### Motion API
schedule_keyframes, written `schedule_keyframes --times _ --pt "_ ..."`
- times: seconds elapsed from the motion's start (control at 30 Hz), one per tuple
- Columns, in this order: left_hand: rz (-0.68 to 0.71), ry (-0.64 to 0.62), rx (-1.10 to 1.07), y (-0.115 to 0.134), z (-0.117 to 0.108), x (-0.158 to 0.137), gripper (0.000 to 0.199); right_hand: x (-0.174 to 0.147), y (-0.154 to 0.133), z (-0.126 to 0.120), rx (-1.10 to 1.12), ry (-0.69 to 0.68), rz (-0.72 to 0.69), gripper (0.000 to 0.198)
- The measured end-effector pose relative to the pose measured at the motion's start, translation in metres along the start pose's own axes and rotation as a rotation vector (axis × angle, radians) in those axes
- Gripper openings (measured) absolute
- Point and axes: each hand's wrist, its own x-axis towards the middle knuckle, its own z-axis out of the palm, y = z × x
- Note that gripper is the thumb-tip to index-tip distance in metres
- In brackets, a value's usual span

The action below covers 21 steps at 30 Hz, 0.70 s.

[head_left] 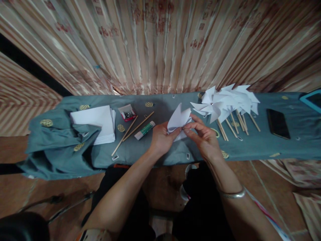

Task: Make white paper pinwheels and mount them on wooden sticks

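Note:
A white paper pinwheel (179, 118) with curled blades is held up over the middle of the cloth-covered table. My left hand (162, 139) grips it from the left, thumb pressed near its centre. From the right, my right hand (200, 134) pinches at that same centre; whatever is between its fingertips is too small to make out. Just left of my hands lies a glue stick (144, 130). Two wooden sticks (130, 134) cross beside it, and a small red box (127, 112) of shiny metal pins stands open behind them.
White paper sheets (96, 124) are stacked at the left, partly under folded cloth. Finished pinwheels (230, 100) on sticks lie overlapping at right. Farther right are a black phone (278, 123) and a blue-edged device (312, 100). A pleated curtain (160, 50) hangs behind the table (250, 147).

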Motion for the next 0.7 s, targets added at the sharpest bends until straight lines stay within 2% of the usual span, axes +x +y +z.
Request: schedule_keyframes --times 0.17,0.37,0.7 --pt "0.025 -0.015 0.068 0.002 -0.003 -0.002 0.017 -0.001 0.001 0.003 0.021 0.001 0.037 0.018" --pt "0.059 -0.046 0.096 0.009 -0.006 -0.004 0.020 0.000 -0.003 0.005 0.019 0.007 0.020 0.017" --pt "-0.033 -0.028 -0.045 0.003 -0.009 -0.003 0.027 0.000 0.003 0.011 0.034 0.025 0.024 0.020"
